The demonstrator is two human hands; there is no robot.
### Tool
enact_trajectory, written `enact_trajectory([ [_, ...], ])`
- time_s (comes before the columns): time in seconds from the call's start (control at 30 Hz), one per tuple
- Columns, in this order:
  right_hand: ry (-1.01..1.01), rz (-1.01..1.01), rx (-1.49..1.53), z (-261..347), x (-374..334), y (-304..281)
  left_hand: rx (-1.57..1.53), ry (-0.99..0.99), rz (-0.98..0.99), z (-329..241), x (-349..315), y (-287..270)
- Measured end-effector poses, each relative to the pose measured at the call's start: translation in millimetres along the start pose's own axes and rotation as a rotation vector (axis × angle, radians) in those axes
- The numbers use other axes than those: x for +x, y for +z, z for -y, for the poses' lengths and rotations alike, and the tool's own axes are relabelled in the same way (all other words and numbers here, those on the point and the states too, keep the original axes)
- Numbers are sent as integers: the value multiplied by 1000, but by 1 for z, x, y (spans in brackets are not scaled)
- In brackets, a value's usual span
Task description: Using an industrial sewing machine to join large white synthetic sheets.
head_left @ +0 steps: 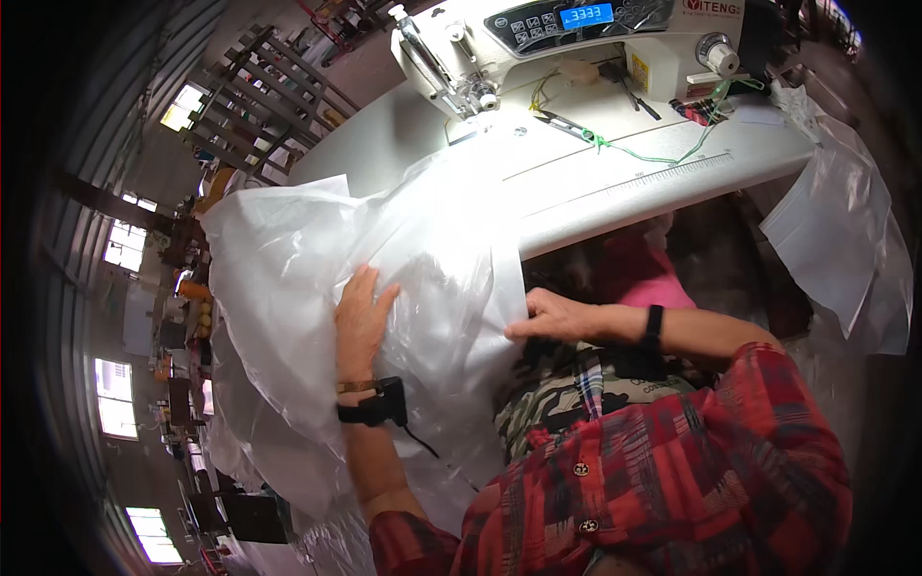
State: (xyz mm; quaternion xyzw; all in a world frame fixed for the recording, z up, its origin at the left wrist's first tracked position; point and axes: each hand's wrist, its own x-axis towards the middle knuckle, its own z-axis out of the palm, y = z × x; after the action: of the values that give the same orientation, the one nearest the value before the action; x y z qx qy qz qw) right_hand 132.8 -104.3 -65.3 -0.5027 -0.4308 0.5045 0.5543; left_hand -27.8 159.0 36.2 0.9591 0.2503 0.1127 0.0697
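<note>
A large sheet of white, shiny plastic-like material (pixel 288 250) drapes over the left part of the sewing table (pixel 567 216) and down across my lap. My left hand (pixel 362 322) lies flat on it, fingers stretched forward and the thumb apart. At the sheet's right edge, my right hand (pixel 555 317) pinches the material between thumb and fingers, just off the table's front edge. Ahead of both hands stands a white sewing machine (pixel 595 53) with a lit display. Its lamp glares on the sheet, and the needle area is partly washed out.
Thread snips (pixel 569 127) tied to a green cord (pixel 663 159) lie on the tabletop. Behind them are a dark slim tool (pixel 634 96) and a red plaid scrap (pixel 696 111). More white sheeting (pixel 840 226) hangs off the table's right end. A slatted rack (pixel 264 101) stands far left.
</note>
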Motion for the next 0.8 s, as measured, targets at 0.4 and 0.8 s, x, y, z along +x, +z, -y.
enact_trajectory([
  [0.4, 67, -78, 207, 32, -49, 33, 230, 75, 94, -5, -23, -14],
  [0.8, 61, -134, 34, 44, -49, 42, 167, 419, -135, -168, -51, -2],
])
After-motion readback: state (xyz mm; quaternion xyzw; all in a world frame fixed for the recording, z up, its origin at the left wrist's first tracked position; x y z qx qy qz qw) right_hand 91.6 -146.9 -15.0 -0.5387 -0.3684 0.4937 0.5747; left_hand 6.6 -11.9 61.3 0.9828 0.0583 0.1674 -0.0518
